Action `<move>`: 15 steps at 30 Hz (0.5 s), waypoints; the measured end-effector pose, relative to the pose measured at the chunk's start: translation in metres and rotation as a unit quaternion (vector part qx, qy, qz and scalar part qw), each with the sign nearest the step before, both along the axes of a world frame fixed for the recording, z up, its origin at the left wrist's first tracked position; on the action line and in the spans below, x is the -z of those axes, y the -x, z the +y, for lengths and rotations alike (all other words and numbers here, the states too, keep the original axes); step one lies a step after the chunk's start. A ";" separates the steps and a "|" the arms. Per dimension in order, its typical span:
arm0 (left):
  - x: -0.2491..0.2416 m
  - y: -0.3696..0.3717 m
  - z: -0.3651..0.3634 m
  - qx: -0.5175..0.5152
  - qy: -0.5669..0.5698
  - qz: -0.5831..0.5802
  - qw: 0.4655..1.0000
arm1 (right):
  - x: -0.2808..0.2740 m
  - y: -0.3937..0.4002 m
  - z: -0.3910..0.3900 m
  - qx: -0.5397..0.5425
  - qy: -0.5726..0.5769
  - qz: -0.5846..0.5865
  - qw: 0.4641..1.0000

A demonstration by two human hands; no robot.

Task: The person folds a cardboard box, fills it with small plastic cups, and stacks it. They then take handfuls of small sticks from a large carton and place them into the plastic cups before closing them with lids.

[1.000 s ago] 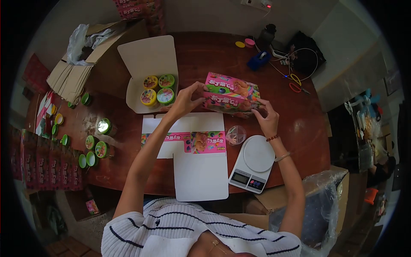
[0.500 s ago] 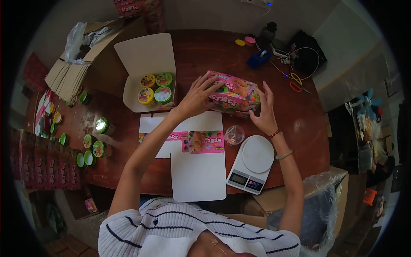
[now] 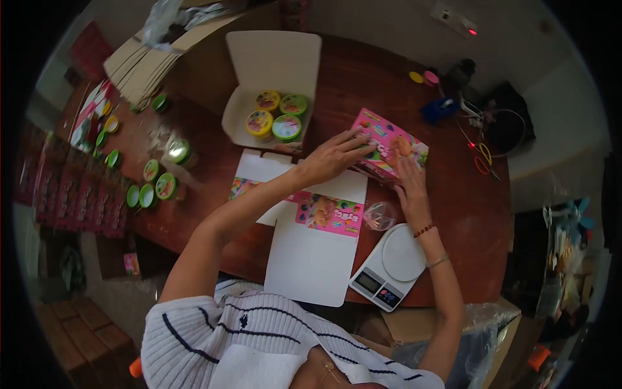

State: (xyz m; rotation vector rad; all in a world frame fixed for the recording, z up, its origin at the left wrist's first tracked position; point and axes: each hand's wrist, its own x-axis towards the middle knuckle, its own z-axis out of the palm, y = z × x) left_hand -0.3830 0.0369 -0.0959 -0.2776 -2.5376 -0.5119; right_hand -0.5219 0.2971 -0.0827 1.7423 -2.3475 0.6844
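Note:
A printed pink carton (image 3: 395, 137) lies on the table in front of me, with fruit pictures on its top. My left hand (image 3: 334, 155) grips its left side, fingers reaching over the top. At the near right corner, the fingers of my right hand (image 3: 413, 188) press against the same carton. Under my left forearm is an unfolded carton blank (image 3: 314, 259), white with a pink printed band. A clear plastic cup (image 3: 380, 216) stands between the blank and a white digital kitchen scale (image 3: 400, 255).
An open white box (image 3: 272, 61) holds several yellow and green tubs (image 3: 286, 128). More tubs (image 3: 166, 186) and lids stand at left, near stacked pink cartons (image 3: 78, 188). A large cardboard box (image 3: 201, 68) is behind. Scissors (image 3: 483, 159) and a tape dispenser (image 3: 439, 110) lie at right.
The carton has turned from showing its side to lying with the printed top up, both hands still on it. My view has swung, shifting the table's things to the right.

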 end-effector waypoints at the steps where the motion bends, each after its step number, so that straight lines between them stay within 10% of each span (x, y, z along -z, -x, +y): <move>1: -0.001 -0.002 -0.001 0.011 -0.015 -0.008 1.000 | -0.005 -0.003 0.000 -0.001 0.014 -0.012 1.000; 3: -0.005 -0.006 -0.007 0.030 -0.054 0.023 0.998 | 0.002 0.008 0.002 0.051 0.039 -0.024 0.998; 6: -0.001 -0.006 -0.002 0.018 -0.251 -0.020 0.968 | -0.007 0.009 -0.002 0.127 0.044 -0.377 0.916; 15: -0.081 -0.088 0.023 0.009 -0.239 0.053 0.969 | -0.080 -0.039 0.007 0.036 0.130 -0.227 0.965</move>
